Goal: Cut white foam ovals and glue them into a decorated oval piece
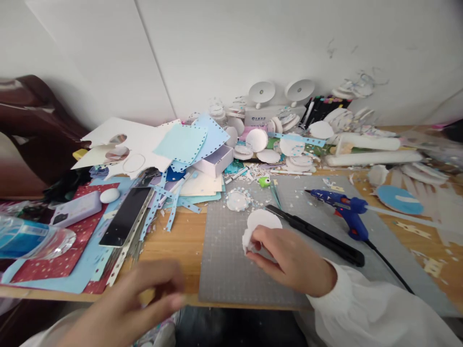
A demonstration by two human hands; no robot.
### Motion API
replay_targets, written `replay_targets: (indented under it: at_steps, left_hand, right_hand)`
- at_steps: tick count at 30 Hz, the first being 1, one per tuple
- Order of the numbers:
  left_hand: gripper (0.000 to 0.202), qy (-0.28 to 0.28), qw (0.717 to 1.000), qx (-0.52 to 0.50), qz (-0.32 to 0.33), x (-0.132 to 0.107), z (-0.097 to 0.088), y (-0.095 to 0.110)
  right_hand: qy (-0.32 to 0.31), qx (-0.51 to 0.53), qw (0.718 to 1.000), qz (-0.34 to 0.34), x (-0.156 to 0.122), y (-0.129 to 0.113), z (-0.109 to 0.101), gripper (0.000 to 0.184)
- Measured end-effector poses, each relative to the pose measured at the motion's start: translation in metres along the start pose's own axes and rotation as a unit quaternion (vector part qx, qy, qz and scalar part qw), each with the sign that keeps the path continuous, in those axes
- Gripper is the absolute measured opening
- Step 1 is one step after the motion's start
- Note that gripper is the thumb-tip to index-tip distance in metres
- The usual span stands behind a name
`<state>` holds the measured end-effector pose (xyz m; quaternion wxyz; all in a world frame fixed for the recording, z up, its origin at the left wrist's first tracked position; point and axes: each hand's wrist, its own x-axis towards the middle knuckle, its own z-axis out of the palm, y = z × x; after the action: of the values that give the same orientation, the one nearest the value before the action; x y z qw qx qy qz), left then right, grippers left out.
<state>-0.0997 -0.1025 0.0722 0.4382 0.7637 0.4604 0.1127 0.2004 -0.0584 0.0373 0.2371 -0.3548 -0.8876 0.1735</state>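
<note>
My right hand [289, 258] pinches a crumpled white paper piece [246, 239] between thumb and fingers, over the grey cutting mat [224, 270]. A white paper disc [265, 219] lies just beyond the fingers. To the left, my left hand [141, 299] hovers at the table's front edge, slightly blurred, with thumb and fingers apart and nothing between them. A black flat iron-like tool [318, 236] rests on the mat right beside my right hand. Farther right on the mat lies a blue glue gun [343, 207] with its cord.
A phone [126, 217], a lilac case [77, 208] and a plastic bottle [34, 238] are at the left. Pale blue sheets [181, 143] lie by a small open box [215, 161]. White discs [256, 140] pile along the wall. A small green figure [264, 181] stands near the mat's back.
</note>
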Motion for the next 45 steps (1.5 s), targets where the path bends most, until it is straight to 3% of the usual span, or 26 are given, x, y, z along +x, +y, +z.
replay_targets:
  at_steps: [4,6,8,12,16,21,27,32,38,45]
  left_hand:
    - [0.035,-0.037,0.994,-0.071,0.075,0.098,0.006,0.027]
    - [0.039,-0.030,0.986,-0.112,0.117,0.127,0.012,0.024]
    - [0.040,-0.042,0.976,-0.168,0.130,0.142,0.019,0.014]
    - [0.041,-0.070,0.960,-0.257,0.088,0.142,0.026,-0.003]
    - [0.042,-0.060,0.957,-0.273,0.079,0.138,0.029,-0.005]
    - [0.033,-0.021,0.967,-0.193,0.164,0.141,0.033,-0.004]
    - [0.025,0.081,0.973,-0.091,0.198,0.139,0.039,-0.004]
    - [0.022,0.106,0.961,-0.008,0.255,0.137,0.043,-0.007]
    - [0.019,0.052,0.967,-0.011,0.247,0.138,0.046,-0.006]
    - [0.029,0.057,0.964,-0.076,0.248,0.136,0.049,-0.003]
  right_hand:
    - [0.044,-0.069,0.994,-0.073,0.021,0.009,0.004,0.013]
    - [0.066,-0.072,0.992,-0.079,0.025,0.017,0.009,0.011]
    - [0.092,-0.026,0.993,-0.067,0.024,0.026,0.016,0.006]
    - [0.121,0.076,0.989,-0.048,0.018,0.038,0.028,0.008]
    - [0.125,0.098,0.985,-0.067,0.017,0.036,0.032,0.012]
    - [0.111,0.134,0.983,-0.049,0.016,0.031,0.033,0.015]
    - [0.144,0.126,0.979,0.071,0.014,0.027,0.032,0.020]
    - [0.070,0.044,0.996,0.028,0.016,0.028,0.030,0.014]
    - [0.076,-0.048,0.996,-0.023,0.016,0.029,0.035,0.012]
    - [0.097,-0.075,0.990,-0.073,0.018,0.025,0.034,0.008]
